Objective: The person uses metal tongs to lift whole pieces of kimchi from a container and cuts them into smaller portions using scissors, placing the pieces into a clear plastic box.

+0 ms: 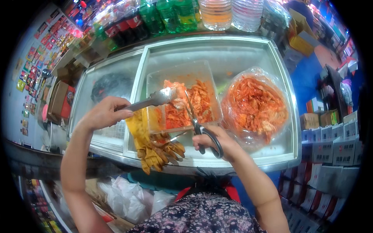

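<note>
My left hand (pixel 109 113) grips metal tongs (pixel 145 100), whose tips hold a clump of kimchi cabbage (pixel 178 92) over a clear plastic tub (pixel 214 84). In my right hand (pixel 217 139) are black-handled scissors (pixel 195 122); their parted blades point up beside the clump. Cut kimchi (pixel 177 116) lies inside the tub. To the right, a clear plastic bag (pixel 255 142) holds a large heap of kimchi (pixel 256 104). Yellow rubber gloves (pixel 154 151), stained orange, hang over the near edge below the tub. Part of the gloves is hidden behind the tub.
A chest freezer with a sliding glass top (pixel 186 158) supports the tub and bag. Soda bottles (pixel 174 16) and large stacks of clear plastic cups or bowls (pixel 215 14) line its far side. Cartons (pixel 323 148) are piled at right, and white plastic bags (pixel 125 195) lie below.
</note>
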`<act>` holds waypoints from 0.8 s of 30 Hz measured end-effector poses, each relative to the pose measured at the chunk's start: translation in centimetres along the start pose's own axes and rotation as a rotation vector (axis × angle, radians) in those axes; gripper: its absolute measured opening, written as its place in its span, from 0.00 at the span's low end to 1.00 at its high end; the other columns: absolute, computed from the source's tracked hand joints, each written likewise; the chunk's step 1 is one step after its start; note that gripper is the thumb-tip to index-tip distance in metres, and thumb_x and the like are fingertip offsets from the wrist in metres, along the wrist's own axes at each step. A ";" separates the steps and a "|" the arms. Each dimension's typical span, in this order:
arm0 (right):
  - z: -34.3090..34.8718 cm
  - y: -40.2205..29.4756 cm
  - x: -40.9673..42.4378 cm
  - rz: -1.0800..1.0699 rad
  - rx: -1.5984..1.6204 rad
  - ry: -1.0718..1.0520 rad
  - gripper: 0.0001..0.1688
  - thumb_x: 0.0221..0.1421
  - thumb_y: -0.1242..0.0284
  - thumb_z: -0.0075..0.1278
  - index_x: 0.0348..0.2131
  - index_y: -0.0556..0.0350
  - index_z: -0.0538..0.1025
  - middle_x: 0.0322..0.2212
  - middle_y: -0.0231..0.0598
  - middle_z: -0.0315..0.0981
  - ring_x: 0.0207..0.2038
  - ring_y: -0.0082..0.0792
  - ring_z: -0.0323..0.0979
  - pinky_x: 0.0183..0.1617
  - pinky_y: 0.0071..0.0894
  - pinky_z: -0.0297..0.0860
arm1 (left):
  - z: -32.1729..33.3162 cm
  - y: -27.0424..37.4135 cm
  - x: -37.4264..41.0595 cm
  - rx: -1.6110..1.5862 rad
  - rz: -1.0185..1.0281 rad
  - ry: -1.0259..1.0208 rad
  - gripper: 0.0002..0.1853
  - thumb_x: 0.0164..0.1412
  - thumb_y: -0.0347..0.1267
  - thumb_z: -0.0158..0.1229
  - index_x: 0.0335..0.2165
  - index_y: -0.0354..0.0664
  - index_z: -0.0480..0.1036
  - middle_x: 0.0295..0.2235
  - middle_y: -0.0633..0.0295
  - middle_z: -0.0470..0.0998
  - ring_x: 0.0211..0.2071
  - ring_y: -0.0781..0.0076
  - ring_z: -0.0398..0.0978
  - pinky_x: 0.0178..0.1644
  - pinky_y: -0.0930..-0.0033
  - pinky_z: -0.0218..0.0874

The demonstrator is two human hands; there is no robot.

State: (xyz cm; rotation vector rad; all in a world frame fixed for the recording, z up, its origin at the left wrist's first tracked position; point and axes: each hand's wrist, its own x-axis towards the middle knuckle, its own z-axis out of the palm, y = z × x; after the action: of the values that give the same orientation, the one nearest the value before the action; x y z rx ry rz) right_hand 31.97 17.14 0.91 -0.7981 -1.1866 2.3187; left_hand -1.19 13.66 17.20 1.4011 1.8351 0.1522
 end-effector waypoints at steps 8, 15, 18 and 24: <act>-0.4 -2.0 1.2 0.007 -0.023 -0.091 0.20 0.54 0.60 0.62 0.34 0.58 0.74 0.25 0.30 0.70 0.29 0.20 0.69 0.32 0.21 0.64 | -1.3 1.5 -0.7 0.353 0.198 0.024 0.16 0.57 0.38 0.63 0.38 0.35 0.77 0.25 0.58 0.78 0.26 0.66 0.73 0.33 0.64 0.63; -0.8 -2.1 1.1 0.059 -0.123 -0.064 0.21 0.51 0.58 0.65 0.33 0.56 0.76 0.23 0.27 0.69 0.25 0.19 0.67 0.27 0.20 0.62 | -1.1 4.6 -2.2 0.917 0.524 0.234 0.18 0.46 0.34 0.68 0.33 0.37 0.71 0.26 0.52 0.74 0.29 0.49 0.74 0.32 0.55 0.63; -0.6 -2.0 0.7 0.066 -0.086 0.018 0.20 0.51 0.60 0.66 0.33 0.56 0.77 0.22 0.26 0.69 0.23 0.17 0.67 0.24 0.19 0.61 | -0.2 6.2 -2.5 1.068 0.531 0.293 0.20 0.41 0.31 0.71 0.32 0.38 0.69 0.26 0.54 0.73 0.30 0.47 0.75 0.32 0.52 0.64; -0.1 -0.7 0.2 -0.060 -0.078 0.124 0.18 0.51 0.65 0.68 0.35 0.58 0.79 0.19 0.26 0.69 0.17 0.15 0.65 0.18 0.17 0.59 | 0.3 7.3 -2.4 1.153 0.551 0.378 0.22 0.39 0.29 0.72 0.32 0.40 0.68 0.26 0.55 0.73 0.29 0.48 0.75 0.31 0.53 0.65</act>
State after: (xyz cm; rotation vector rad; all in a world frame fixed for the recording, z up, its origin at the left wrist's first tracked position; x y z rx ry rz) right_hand 31.98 17.68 1.36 -0.9070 -1.2357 2.1534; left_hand 4.71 14.25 22.19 2.8207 1.8157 -0.4814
